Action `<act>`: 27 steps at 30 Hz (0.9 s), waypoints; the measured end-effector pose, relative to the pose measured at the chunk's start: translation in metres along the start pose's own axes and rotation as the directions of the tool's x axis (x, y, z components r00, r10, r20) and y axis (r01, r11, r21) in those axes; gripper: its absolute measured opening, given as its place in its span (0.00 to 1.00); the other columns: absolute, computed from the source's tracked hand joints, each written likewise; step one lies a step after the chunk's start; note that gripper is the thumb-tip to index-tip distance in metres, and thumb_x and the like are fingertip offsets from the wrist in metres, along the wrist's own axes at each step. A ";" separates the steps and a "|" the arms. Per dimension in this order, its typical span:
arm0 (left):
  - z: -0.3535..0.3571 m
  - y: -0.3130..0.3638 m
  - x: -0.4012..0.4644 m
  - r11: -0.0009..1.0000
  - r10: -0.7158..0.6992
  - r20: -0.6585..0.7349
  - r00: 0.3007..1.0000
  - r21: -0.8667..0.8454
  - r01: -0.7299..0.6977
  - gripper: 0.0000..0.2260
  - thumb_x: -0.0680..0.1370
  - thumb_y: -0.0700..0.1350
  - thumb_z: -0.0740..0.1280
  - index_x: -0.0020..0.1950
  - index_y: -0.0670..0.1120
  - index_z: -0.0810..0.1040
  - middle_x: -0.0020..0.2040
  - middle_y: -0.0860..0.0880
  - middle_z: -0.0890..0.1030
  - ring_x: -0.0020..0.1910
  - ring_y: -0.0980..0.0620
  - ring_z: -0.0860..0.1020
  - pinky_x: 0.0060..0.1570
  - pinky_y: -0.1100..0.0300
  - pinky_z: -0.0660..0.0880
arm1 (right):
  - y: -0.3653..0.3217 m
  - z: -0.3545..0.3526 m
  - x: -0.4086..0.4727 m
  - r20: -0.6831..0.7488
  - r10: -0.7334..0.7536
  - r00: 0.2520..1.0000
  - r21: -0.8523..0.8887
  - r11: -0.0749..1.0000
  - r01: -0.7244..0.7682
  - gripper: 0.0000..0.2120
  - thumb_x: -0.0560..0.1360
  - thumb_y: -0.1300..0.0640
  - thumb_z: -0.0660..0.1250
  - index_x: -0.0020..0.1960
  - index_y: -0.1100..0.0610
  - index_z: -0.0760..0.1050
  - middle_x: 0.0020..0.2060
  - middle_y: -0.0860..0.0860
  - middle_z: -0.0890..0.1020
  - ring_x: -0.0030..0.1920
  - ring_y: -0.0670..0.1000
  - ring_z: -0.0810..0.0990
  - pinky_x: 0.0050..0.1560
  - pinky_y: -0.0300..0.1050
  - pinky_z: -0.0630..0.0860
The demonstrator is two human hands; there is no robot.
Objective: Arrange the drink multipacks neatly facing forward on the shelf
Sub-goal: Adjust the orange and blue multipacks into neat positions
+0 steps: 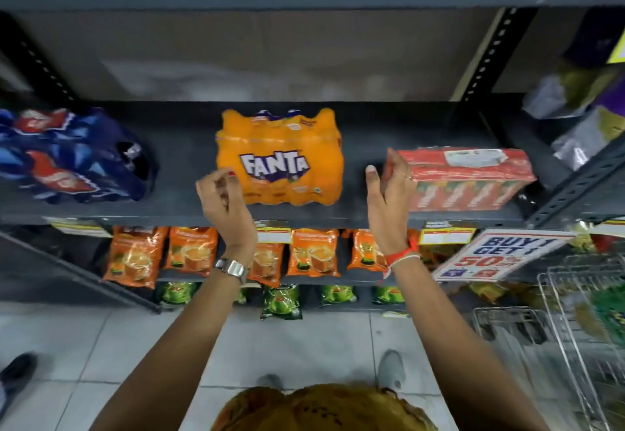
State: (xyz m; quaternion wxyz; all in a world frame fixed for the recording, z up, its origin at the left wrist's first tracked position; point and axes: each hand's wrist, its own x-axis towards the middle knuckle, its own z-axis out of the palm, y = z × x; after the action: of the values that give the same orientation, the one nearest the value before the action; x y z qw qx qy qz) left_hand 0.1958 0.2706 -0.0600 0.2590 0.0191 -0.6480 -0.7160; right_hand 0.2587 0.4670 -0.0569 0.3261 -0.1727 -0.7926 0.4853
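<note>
Drink packs sit well apart on the grey shelf [365, 207]: your left hand [225, 204], loosely curled, empty, hangs beside the orange pack [280, 160] facing forward, your right hand [389, 183], fingers flat, touches the red carton pack [473, 177], likely to straighten it, blue pack [71, 156] lying skewed.

Fanta pack [280, 160] mid-shelf [182, 209], cola pack [67, 156] left, carton pack [470, 177] right

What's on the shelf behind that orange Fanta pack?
Behind the Fanta pack, only bare dark shelf and a brown back panel show. Whatever sits directly behind the pack is covered by it.
</note>
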 end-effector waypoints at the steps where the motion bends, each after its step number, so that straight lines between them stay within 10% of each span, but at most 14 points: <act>1: -0.013 -0.003 0.018 1.000 -0.027 0.036 0.999 -0.007 0.027 0.06 0.76 0.43 0.63 0.52 0.48 0.73 0.49 0.44 0.72 0.42 0.64 0.73 0.42 0.68 0.70 | -0.003 0.014 -0.002 0.057 0.001 0.998 -0.004 1.000 -0.001 0.23 0.79 0.51 0.60 0.71 0.59 0.63 0.71 0.57 0.67 0.73 0.55 0.62 0.75 0.56 0.59; 4: -0.036 -0.021 0.066 0.984 -0.175 0.274 0.946 0.087 0.157 0.20 0.76 0.46 0.66 0.65 0.42 0.66 0.58 0.47 0.71 0.55 0.55 0.72 0.50 0.68 0.72 | -0.017 0.043 -0.001 0.174 0.042 0.984 -0.024 0.999 -0.039 0.28 0.78 0.50 0.61 0.74 0.58 0.57 0.74 0.56 0.62 0.76 0.54 0.58 0.76 0.50 0.55; 8: -0.031 -0.026 0.087 0.950 -0.311 0.568 0.762 0.207 0.234 0.18 0.77 0.43 0.63 0.65 0.41 0.64 0.54 0.52 0.73 0.49 0.60 0.75 0.39 0.75 0.74 | -0.018 0.065 0.004 0.274 0.172 0.946 0.025 0.982 -0.186 0.25 0.78 0.50 0.63 0.69 0.60 0.61 0.62 0.52 0.74 0.66 0.55 0.72 0.58 0.36 0.70; 27: -0.080 -0.035 0.121 0.948 -0.304 0.575 0.760 0.261 0.182 0.19 0.78 0.45 0.62 0.65 0.40 0.63 0.57 0.47 0.73 0.48 0.61 0.74 0.37 0.76 0.74 | -0.047 0.113 -0.025 0.291 0.320 0.902 0.006 0.942 -0.336 0.25 0.77 0.49 0.62 0.69 0.60 0.60 0.67 0.58 0.73 0.65 0.57 0.75 0.56 0.45 0.73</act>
State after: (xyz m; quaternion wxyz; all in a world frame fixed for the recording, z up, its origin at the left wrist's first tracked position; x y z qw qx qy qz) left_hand 0.1075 0.1502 -0.0683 -0.0615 -0.1033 -0.7533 -0.6466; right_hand 0.2015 0.3560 -0.0597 0.1266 -0.2225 -0.7770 0.5751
